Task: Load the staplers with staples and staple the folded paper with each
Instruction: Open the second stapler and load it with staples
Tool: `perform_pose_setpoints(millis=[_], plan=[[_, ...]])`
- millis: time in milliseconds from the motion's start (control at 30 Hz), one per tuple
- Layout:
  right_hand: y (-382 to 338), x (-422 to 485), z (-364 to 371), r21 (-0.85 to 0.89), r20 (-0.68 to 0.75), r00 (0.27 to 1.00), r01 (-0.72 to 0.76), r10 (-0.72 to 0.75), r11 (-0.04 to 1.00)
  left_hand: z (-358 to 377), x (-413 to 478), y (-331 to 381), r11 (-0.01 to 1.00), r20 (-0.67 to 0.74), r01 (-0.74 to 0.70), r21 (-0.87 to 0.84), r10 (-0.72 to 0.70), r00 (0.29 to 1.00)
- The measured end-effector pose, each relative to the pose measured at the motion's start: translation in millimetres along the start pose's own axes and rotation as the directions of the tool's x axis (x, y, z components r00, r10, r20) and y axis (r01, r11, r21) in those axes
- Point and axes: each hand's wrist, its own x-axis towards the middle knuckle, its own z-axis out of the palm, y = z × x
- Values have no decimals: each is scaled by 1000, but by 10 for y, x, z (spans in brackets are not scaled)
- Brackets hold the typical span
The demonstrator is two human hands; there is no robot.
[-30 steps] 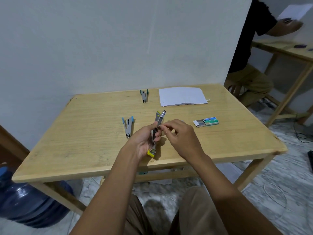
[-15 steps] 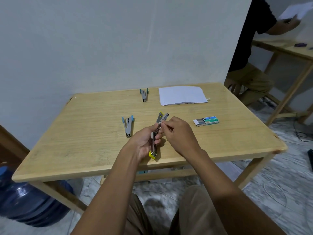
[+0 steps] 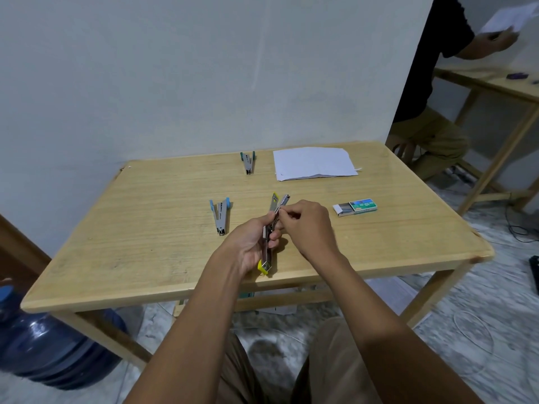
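Three staplers [image 3: 269,228] [image 3: 220,214] [image 3: 248,162] (one staple box [image 3: 355,207])

Wooden table [image 3: 145,258] carries two staplers [image 3: 220,214], paper [image 3: 313,163], staple box [image 3: 356,207].

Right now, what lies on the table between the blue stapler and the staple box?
Head view: the yellow stapler, held in the left hand, with the right hand at its top.

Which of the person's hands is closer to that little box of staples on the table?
Right. The right hand is just left of the staple box, with bare table between; the left hand, holding the yellow stapler, sits farther left.
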Motion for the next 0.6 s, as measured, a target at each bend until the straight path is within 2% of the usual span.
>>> perform_pose_setpoints(millis=[333, 600], plan=[[-34, -5, 25, 47, -53, 998, -38, 40, 998, 5, -4, 8, 1000, 9, 12, -14, -12, 1000], [-29, 42, -11, 129, -18, 994, -104, 107, 986, -9, 3, 9, 999, 35, 46, -3, -45, 998]])
